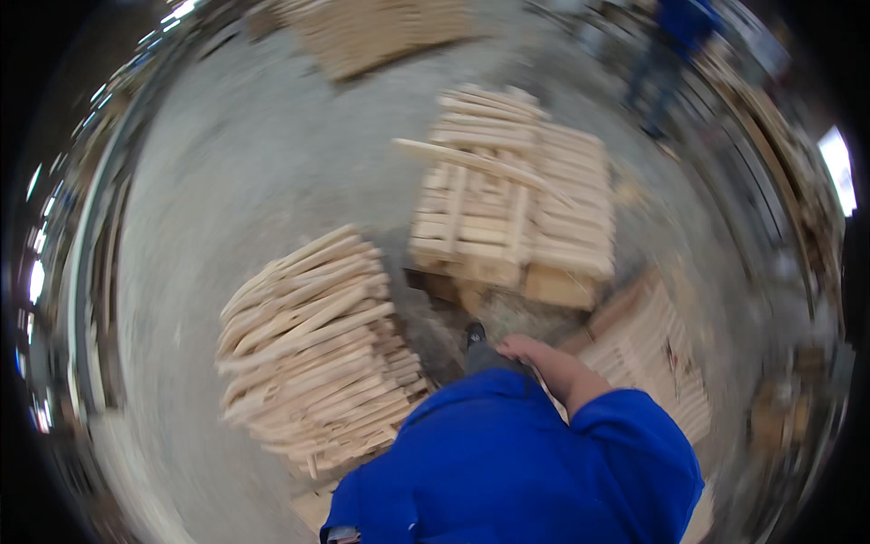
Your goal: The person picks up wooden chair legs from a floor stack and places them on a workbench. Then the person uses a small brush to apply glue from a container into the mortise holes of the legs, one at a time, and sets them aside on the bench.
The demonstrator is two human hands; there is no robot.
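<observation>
My right hand (520, 346) hangs low beside my leg, just above my dark shoe (476, 334). Motion blurs its fingers, and nothing held in it can be made out. My left hand is out of sight; only the blue shirt shows on that side. To the left rises a stack of pale, roughly shaped wooden slats (308, 335), loosely layered. Ahead stands a squarer stack of wooden pieces (489, 208), with a long slat (480, 163) lying slantwise across its top. Close to my right arm is another stack of pale wood (648, 358).
A wide stack of boards (381, 36) sits at the far end of the concrete floor (227, 163). At the far right another person in blue (675, 45) stands beside long racks of timber (761, 118). A long rail (95, 227) runs along the left side.
</observation>
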